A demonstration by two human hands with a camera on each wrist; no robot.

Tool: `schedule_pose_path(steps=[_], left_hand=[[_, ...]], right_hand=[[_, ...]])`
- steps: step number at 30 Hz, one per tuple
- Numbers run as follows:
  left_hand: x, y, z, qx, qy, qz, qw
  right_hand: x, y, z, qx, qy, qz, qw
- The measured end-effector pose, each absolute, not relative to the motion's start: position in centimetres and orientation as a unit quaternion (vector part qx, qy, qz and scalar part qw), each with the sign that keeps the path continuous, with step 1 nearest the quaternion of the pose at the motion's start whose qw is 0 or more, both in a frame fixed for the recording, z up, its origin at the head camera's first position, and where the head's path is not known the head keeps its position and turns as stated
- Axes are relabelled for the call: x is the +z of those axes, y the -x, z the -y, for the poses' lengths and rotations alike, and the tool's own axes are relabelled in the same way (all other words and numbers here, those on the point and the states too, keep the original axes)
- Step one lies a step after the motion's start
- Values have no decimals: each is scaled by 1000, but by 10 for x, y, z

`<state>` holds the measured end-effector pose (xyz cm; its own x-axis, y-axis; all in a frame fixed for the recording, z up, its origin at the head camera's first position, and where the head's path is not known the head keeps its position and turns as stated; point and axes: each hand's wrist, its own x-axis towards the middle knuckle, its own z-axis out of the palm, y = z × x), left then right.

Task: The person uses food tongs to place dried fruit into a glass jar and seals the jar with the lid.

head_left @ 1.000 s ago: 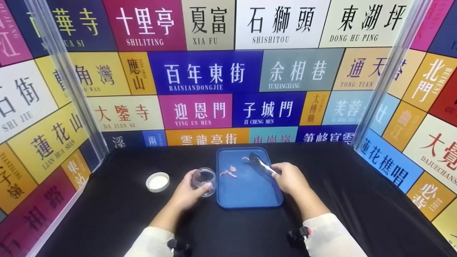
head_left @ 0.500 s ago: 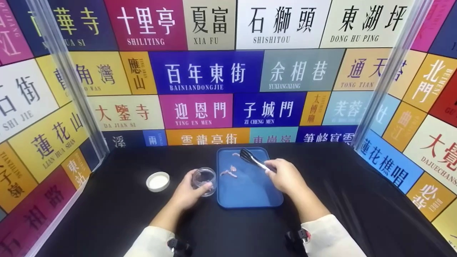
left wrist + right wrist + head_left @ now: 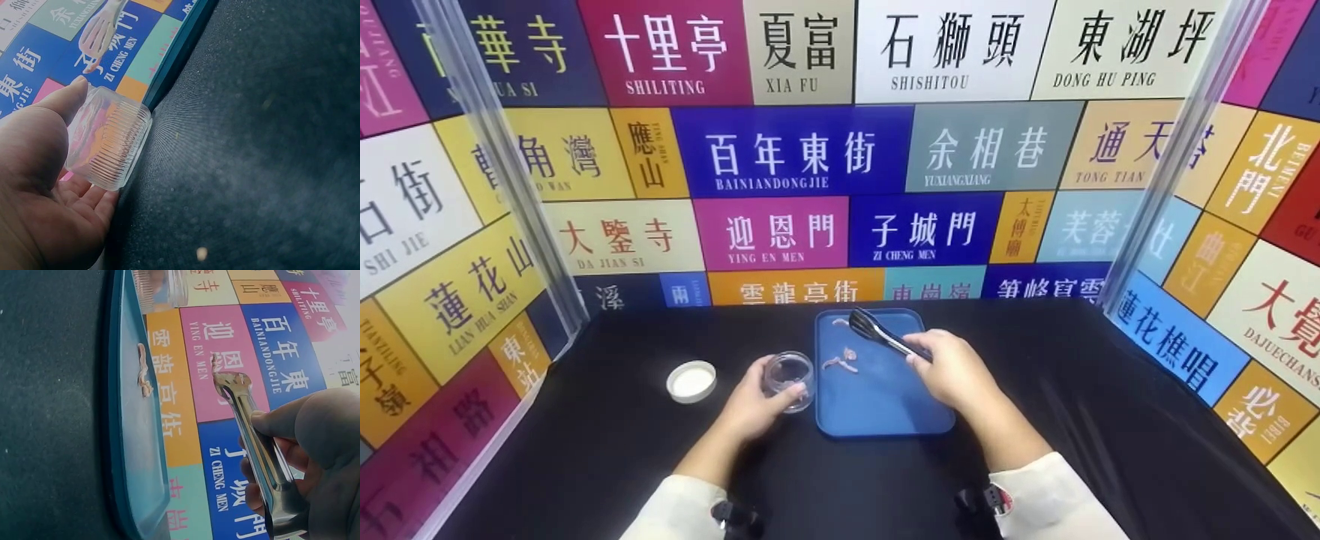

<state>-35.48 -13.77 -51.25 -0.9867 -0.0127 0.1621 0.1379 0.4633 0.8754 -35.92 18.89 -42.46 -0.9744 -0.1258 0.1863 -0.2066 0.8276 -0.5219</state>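
Observation:
My left hand (image 3: 751, 405) grips a clear ribbed jar (image 3: 790, 382), standing at the left edge of a blue tray (image 3: 885, 409). In the left wrist view, the thumb and fingers wrap around the jar (image 3: 118, 140). My right hand (image 3: 956, 367) holds metal tongs (image 3: 261, 461), their head raised over the tray's far left part. A thin pinkish strip (image 3: 214, 363) sticks out from the tips of the tongs, clear of the tray. Several more pinkish pieces (image 3: 844, 361) lie together on the tray's left side. What they are made of I cannot tell.
A round white lid (image 3: 691, 382) lies on the black cloth (image 3: 607, 450) to the left of the jar. Behind the cloth rises a wall of coloured name panels (image 3: 791, 150). Transparent posts (image 3: 1166, 157) stand at both back corners.
My right hand has moved left, carrying the tongs and the strip from the tray's upper middle toward its far left corner. My left hand, the jar and the lid have stayed put.

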Motion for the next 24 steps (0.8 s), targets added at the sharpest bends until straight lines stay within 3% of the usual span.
schedule_pose_path(steps=[24], left_hand=[[-513,355,138,-514,39,854,76]], right_hand=[[-419,334,-155,264,-177,942,112]])
